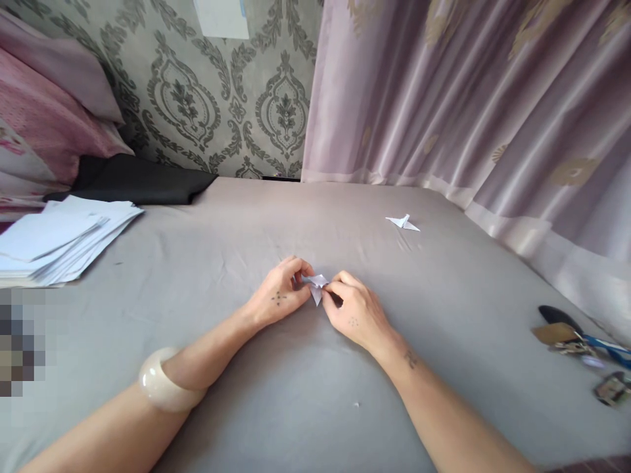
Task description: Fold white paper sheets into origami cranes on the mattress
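Between my two hands is a small folded piece of white paper (317, 282), with pointed flaps, one of them aiming down toward me. My left hand (280, 289) pinches its left side between thumb and fingers. From the right, my right hand (357, 305) grips the other side, thumb and fingertips pressed together. The fingers hide part of the folds. Farther back on the grey sheet (236, 236) lies a white folded paper bird (403, 223), apart from both hands.
A stack of white paper (69, 240) lies at the left, a black folded cloth (142, 180) behind it. Keys with a brown tag (557, 333) and other small items are at the right edge. A tiny white scrap (356, 405) lies near me. Curtains (394, 92) hang behind.
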Tool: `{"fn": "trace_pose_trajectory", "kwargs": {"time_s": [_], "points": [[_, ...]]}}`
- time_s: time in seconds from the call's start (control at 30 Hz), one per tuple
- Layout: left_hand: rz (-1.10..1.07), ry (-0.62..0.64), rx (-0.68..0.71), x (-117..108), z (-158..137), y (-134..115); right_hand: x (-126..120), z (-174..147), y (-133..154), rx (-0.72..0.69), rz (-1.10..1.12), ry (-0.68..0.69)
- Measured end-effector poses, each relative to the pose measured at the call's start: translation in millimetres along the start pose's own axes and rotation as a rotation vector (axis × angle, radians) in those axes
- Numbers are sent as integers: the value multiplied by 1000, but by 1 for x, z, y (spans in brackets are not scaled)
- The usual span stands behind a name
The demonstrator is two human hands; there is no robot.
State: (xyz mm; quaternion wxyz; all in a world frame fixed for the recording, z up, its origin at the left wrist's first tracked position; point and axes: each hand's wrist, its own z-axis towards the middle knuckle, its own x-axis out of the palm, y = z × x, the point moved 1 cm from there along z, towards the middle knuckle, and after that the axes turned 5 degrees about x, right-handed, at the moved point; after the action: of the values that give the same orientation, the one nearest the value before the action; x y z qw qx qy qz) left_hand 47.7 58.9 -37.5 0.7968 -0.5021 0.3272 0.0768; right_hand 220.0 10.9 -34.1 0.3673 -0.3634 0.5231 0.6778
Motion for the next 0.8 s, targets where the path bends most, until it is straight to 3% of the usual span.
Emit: {"fn": "trace_pose_trajectory", "kwargs": {"time_s": [0.23, 0.57, 0.8], "points": [[67, 30, 178, 5, -3, -1, 4, 5, -5, 121, 117, -16], [205, 59, 171, 11, 1, 8, 5, 5, -4, 57, 85, 52], [183, 42, 133, 6, 5, 9, 7, 14, -6, 171, 132, 94]]}}
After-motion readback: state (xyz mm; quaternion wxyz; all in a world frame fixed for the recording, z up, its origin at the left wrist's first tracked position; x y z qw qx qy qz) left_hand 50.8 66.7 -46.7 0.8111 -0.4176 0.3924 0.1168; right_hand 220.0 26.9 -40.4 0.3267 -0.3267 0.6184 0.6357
